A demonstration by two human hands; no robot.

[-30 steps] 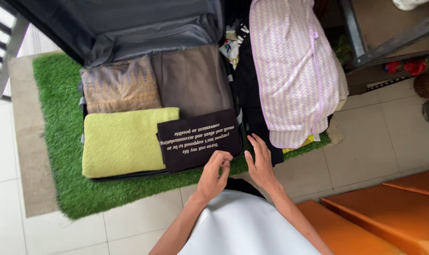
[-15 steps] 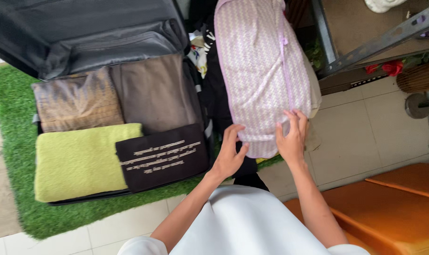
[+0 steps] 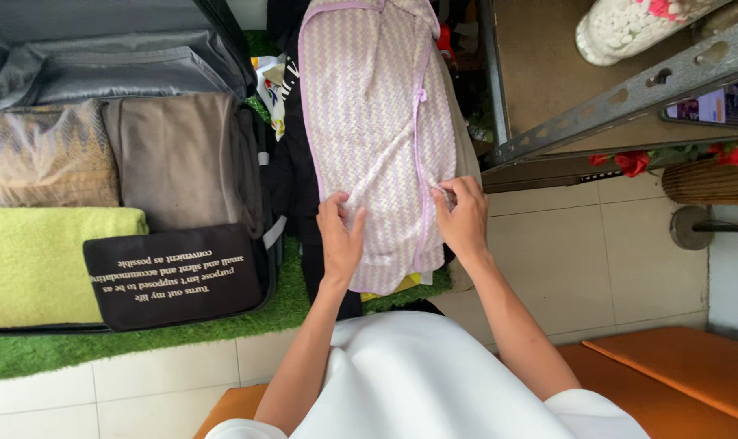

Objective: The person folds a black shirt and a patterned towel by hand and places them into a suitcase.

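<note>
Far left, an open suitcase [image 3: 259, 268] on green turf [image 3: 141, 337] holds a lime towel [image 3: 36, 264], brown folded clothes [image 3: 182, 158] and a black printed cloth [image 3: 174, 276]. Right of it, the left hand [image 3: 340, 240] and right hand [image 3: 464, 219] pinch the lilac zigzag garment [image 3: 369, 122], draped over a dark clothes pile [image 3: 292, 179]. A metal rack [image 3: 621, 89] stands right.

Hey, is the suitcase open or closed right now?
Open. The suitcase has its lid thrown back, and folded clothes show inside. Both hands, left hand and right hand, grip the lilac patterned garment beside it.
</note>
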